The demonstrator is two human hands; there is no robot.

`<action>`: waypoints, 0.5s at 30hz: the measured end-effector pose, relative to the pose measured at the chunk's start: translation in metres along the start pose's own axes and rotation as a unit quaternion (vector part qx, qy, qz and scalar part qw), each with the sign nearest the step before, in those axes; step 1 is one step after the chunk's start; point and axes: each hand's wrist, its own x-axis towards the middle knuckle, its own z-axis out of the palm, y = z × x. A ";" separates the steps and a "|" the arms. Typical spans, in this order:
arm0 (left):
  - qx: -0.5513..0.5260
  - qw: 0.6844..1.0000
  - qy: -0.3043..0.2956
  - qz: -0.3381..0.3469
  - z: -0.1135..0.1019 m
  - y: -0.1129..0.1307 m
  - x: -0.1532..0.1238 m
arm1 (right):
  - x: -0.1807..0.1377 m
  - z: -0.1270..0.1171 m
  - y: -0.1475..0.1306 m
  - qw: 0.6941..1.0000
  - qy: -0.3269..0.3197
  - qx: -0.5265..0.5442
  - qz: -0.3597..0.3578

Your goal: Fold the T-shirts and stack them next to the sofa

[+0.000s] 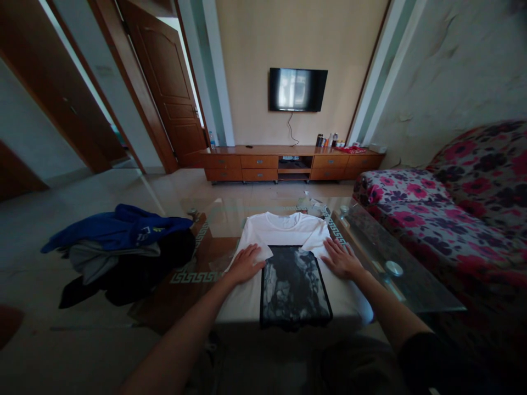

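A white T-shirt (282, 235) with a large dark print (294, 288) lies spread on the glass table, its neckline toward the far side. Both sleeves are turned inward over the front. My left hand (247, 263) rests flat on the shirt by the left sleeve, fingers stretched out. On the other side my right hand (341, 259) lies flat with spread fingers, next to the right sleeve. The shirt's lower part hangs at the near edge of the table.
A pile of clothes, with a blue garment (144, 227) on top, lies at the table's left. The glass table (415, 288) extends to the right, beside a flowered sofa (415, 214). Farther off stand a wooden TV cabinet (259, 162) and a wall-mounted television (297, 89).
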 end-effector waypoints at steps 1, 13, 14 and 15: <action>-0.020 1.000 0.005 -0.012 -0.002 -0.001 0.005 | 0.004 -0.002 -0.004 1.000 0.010 0.000 0.003; 0.102 0.993 0.053 0.022 -0.008 -0.015 0.010 | 0.018 -0.011 -0.055 0.998 -0.017 0.044 -0.036; 0.105 0.993 0.051 0.015 -0.007 -0.015 0.011 | 0.017 -0.013 -0.055 0.998 -0.018 0.047 -0.040; 0.106 0.993 0.051 0.008 -0.008 -0.015 0.013 | 0.017 -0.015 -0.055 0.998 -0.019 0.049 -0.046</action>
